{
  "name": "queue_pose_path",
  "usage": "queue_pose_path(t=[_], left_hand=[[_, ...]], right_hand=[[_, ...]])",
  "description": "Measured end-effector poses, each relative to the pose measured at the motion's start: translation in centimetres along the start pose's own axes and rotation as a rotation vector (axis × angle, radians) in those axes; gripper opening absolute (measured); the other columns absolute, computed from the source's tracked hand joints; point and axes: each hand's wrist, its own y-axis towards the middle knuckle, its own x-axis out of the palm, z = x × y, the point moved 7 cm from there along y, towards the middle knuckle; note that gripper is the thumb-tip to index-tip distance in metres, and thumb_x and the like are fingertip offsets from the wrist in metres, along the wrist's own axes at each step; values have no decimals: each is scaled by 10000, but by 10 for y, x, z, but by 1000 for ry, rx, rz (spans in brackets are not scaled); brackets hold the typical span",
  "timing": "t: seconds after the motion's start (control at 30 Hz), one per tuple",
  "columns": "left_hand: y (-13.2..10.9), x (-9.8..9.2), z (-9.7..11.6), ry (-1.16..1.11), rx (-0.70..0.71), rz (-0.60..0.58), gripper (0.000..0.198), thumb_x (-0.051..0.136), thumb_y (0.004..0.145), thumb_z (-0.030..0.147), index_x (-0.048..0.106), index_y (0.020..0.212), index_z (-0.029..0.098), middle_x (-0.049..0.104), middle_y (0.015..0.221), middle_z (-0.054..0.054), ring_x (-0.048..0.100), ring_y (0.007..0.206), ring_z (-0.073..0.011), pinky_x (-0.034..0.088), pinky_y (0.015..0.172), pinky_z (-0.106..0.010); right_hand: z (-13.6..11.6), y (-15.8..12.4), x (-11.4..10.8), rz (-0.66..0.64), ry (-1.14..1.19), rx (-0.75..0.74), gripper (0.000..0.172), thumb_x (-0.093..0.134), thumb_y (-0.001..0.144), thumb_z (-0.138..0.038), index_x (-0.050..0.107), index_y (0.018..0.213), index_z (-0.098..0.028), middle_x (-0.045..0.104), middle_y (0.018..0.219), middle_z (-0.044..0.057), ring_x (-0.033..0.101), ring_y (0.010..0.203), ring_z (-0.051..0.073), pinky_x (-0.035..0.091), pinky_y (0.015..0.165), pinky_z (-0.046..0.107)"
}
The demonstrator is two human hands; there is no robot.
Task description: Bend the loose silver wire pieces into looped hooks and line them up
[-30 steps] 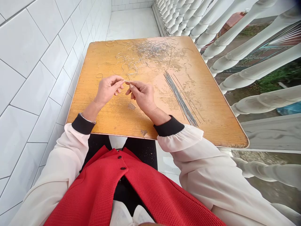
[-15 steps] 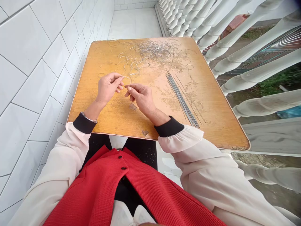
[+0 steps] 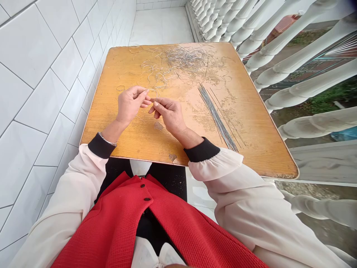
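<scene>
My left hand [image 3: 129, 105] and my right hand [image 3: 168, 116] meet above the middle of a wooden table [image 3: 251, 141]. Their fingertips pinch a thin bent metal wire [image 3: 153, 90], which curves into a small loop between them. Farther up the table, beyond my fingers, lies a tangled heap of fine wire [image 3: 185, 59], with loose curls spreading to its left. To the right of my right hand lies a bundle of straight thin metal rods [image 3: 217, 117], fanned slightly.
A white tiled wall [image 3: 55, 100] runs along the table's left side. A white balustrade [image 3: 292, 70] runs along the right side. Worn patches mark the orange tabletop. White floor tiles [image 3: 161, 26] show beyond the far edge.
Both hands have risen slightly up the table. The wire between my fingertips now shows a wider curved loop. The heap and rods have not visibly moved.
</scene>
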Motion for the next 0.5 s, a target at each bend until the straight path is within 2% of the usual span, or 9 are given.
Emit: queue_pose_path(t=[0.2, 0.33, 0.5], left_hand=[[-2, 5, -2, 11, -10, -71, 209, 699, 951, 344, 661, 855, 162, 754, 750, 15, 731, 660, -69, 541, 596, -134], [0, 1, 2, 54, -4, -94, 196, 634, 994, 352, 677, 995, 161, 772, 860, 0, 722, 651, -56, 520, 568, -127], [0, 2, 0, 110, -36, -141, 136, 656, 973, 273, 658, 905, 155, 729, 758, 13, 647, 555, -36, 475, 527, -132]], right_hand=[[-2, 0, -4, 77, -72, 14, 402, 639, 991, -399, 657, 663, -167, 638, 620, 4, 481, 487, 62, 402, 489, 201], [-5, 0, -8, 115, -76, 25, 280, 629, 976, -261, 703, 727, -155, 658, 628, -7, 477, 466, 53, 399, 486, 192], [-7, 0, -10, 130, -110, 24, 249, 626, 950, -258, 720, 744, -154, 665, 631, -6, 490, 462, 55, 408, 484, 190]])
